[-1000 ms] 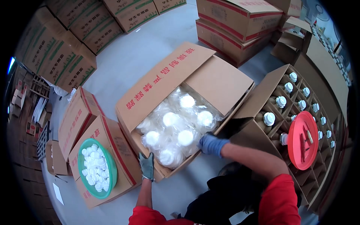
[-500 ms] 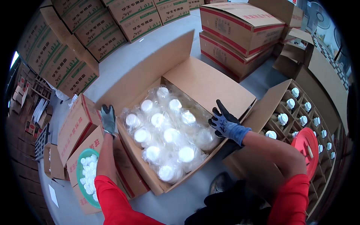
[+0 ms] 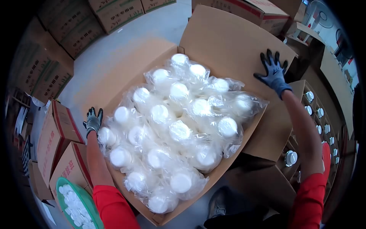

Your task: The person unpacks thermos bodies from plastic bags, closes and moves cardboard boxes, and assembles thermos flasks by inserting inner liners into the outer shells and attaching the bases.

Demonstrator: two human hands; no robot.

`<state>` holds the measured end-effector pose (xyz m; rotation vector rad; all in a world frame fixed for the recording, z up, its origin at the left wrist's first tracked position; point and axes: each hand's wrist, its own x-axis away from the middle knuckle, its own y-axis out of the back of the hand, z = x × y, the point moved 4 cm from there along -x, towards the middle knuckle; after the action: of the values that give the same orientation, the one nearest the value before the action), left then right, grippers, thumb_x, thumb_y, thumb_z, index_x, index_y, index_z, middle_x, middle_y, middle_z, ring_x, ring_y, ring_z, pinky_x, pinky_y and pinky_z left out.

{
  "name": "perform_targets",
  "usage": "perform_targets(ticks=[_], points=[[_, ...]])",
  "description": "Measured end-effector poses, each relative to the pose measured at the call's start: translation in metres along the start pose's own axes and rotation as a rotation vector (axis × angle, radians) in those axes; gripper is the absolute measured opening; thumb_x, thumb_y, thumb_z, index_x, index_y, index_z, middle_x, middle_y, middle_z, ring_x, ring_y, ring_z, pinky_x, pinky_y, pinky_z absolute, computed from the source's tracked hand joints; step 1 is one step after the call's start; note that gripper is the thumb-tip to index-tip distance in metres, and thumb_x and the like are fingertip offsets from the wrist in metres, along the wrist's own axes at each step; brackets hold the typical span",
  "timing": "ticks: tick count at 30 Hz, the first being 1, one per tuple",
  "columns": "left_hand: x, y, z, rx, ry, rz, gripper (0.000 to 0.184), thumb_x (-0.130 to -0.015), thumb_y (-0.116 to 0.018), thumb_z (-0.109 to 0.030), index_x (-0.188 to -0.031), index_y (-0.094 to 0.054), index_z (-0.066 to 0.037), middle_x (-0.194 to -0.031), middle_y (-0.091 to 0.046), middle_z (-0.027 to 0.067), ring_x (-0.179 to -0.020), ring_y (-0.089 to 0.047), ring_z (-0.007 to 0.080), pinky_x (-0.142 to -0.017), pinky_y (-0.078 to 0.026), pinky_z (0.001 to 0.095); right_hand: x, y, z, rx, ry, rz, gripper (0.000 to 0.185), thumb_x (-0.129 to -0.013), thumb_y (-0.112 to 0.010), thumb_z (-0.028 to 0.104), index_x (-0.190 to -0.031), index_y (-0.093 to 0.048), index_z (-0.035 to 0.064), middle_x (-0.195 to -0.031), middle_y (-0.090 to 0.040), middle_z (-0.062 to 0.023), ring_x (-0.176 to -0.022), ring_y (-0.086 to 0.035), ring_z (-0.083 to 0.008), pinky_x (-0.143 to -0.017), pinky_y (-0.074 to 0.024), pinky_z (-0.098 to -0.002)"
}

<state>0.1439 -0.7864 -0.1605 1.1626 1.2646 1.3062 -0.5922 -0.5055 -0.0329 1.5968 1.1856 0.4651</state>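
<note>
In the head camera's view, a person in red sleeves (image 3: 114, 206) reaches both gloved hands across a large open carton (image 3: 183, 209) filled with wrapped bottles (image 3: 179, 129). The bottles sit packed in the middle of the picture, white tops up, under crinkled clear plastic that rises past the rim in places.

The right hand (image 3: 273, 70), fingers stretched wide, lies against the outer end of the raised right flap (image 3: 228, 42), with nothing gripped; how hard it presses cannot be told. The left hand (image 3: 92, 121), fingers also fanned and holding nothing, is at the carton's left side, by the left flap (image 3: 118, 72), which is blurred; whether it touches the cardboard cannot be told.

At lower left, a green basin (image 3: 87, 200) of white caps (image 3: 74, 204) tilts beside red-striped cartons (image 3: 51, 141). At right stands a divided carton (image 3: 272, 177) of white-capped bottles, a red tray (image 3: 326, 156) partly hidden behind the right arm. Green-striped cartons (image 3: 118, 15) are stacked at upper left; a fan (image 3: 323, 17) stands at upper right.
</note>
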Motion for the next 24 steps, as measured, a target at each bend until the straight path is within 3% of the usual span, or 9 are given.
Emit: perform_targets(ticks=[2,3,7,10,11,14,18,21,24], points=[[-0.001,-0.014,-0.002,0.094,0.042,0.171,0.075,-0.089,-0.036,-0.07,-0.138,-0.051,-0.014,-0.14,-0.05,0.0166,-0.129,-0.047,0.0368,-0.107,-0.033,0.0524,0.004,-0.052,0.012,-0.175,-0.087,0.259,0.104,-0.07,-0.058,0.077,-0.153,-0.022,0.0266,-0.161,-0.009,-0.0073,-0.147,-0.009,-0.0371,-0.11,-0.0068,-0.0683],[-0.002,-0.017,0.001,0.164,0.005,0.117,0.076,-0.088,-0.035,-0.073,-0.111,-0.069,-0.008,-0.112,-0.065,0.0233,-0.109,-0.059,0.0422,-0.098,-0.042,0.0462,0.006,-0.084,0.013,-0.32,-0.089,0.352,0.107,-0.068,-0.058,0.078,-0.153,-0.022,0.0258,-0.162,-0.009,-0.0071,-0.147,-0.009,-0.0369,-0.112,-0.0066,-0.0668],[0.006,-0.018,0.009,0.154,-0.05,0.106,0.08,-0.086,-0.037,-0.075,-0.088,-0.072,-0.004,-0.094,-0.066,0.0263,-0.095,-0.061,0.0445,-0.086,-0.044,0.0486,0.011,-0.096,0.015,-0.521,-0.02,0.491,0.121,-0.06,-0.067,0.078,-0.154,-0.017,0.0206,-0.162,-0.005,-0.0091,-0.148,-0.007,-0.0355,-0.115,-0.0071,-0.0605],[0.015,-0.017,0.011,0.196,-0.031,0.088,0.076,-0.087,-0.039,-0.072,-0.087,-0.071,-0.003,-0.091,-0.067,0.0254,-0.095,-0.061,0.0447,-0.087,-0.044,0.0485,0.016,-0.087,0.013,-0.609,0.04,0.531,0.13,-0.054,-0.08,0.066,-0.154,-0.015,0.0146,-0.161,-0.002,-0.0152,-0.147,-0.004,-0.0402,-0.117,-0.0105,-0.0551],[-0.009,-0.052,0.041,0.19,-0.216,0.034,0.071,-0.089,-0.043,-0.068,-0.094,-0.069,-0.002,-0.095,-0.067,0.0244,-0.098,-0.06,0.0437,-0.088,-0.045,0.048,0.017,-0.091,0.011,-0.642,0.072,0.529,0.129,-0.054,-0.083,0.06,-0.154,-0.016,0.0137,-0.161,-0.002,-0.0168,-0.146,-0.004,-0.0417,-0.118,-0.0119,-0.0516],[0.018,-0.032,0.016,0.29,-0.143,-0.08,0.067,-0.091,-0.044,-0.064,-0.108,-0.064,-0.003,-0.106,-0.065,0.0231,-0.101,-0.059,0.0438,-0.089,-0.045,0.0477,0.023,-0.109,0.006,-0.671,0.14,0.481,0.125,-0.054,-0.087,0.042,-0.153,-0.018,0.0108,-0.159,-0.004,-0.021,-0.145,-0.008,-0.0456,-0.119,-0.0166,-0.0446],[0.04,-0.028,0.02,0.219,-0.266,-0.308,0.053,-0.091,-0.055,-0.051,-0.112,-0.06,-0.002,-0.11,-0.062,0.0261,-0.1,-0.059,0.0453,-0.086,-0.046,0.0481,0.041,-0.089,0.03,-0.355,0.038,0.273,0.108,-0.062,-0.079,0.028,-0.151,-0.022,0.0091,-0.158,-0.014,-0.0208,-0.138,-0.024,-0.051,-0.115,-0.0286,-0.0467],[0.058,-0.027,0.034,0.207,-0.266,-0.113,0.044,-0.09,-0.06,-0.045,-0.104,-0.06,-0.002,-0.101,-0.062,0.0259,-0.093,-0.06,0.0433,-0.078,-0.047,0.0491,0.039,-0.082,0.025,-0.38,0.063,0.294,0.093,-0.07,-0.07,0.018,-0.151,-0.024,0.0122,-0.158,-0.016,-0.0192,-0.137,-0.027,-0.0514,-0.112,-0.0332,-0.0484],[0.086,-0.045,0.064,0.131,-0.282,-0.168,0.042,-0.091,-0.058,-0.043,-0.099,-0.06,-0.001,-0.093,-0.064,0.0253,-0.088,-0.061,0.0443,-0.075,-0.048,0.0498,0.029,-0.139,0.037,-0.469,0.099,0.469,0.079,-0.078,-0.065,0.016,-0.149,-0.031,0.0196,-0.154,-0.03,-0.0154,-0.135,-0.038,-0.0396,-0.11,-0.037,-0.0471]])
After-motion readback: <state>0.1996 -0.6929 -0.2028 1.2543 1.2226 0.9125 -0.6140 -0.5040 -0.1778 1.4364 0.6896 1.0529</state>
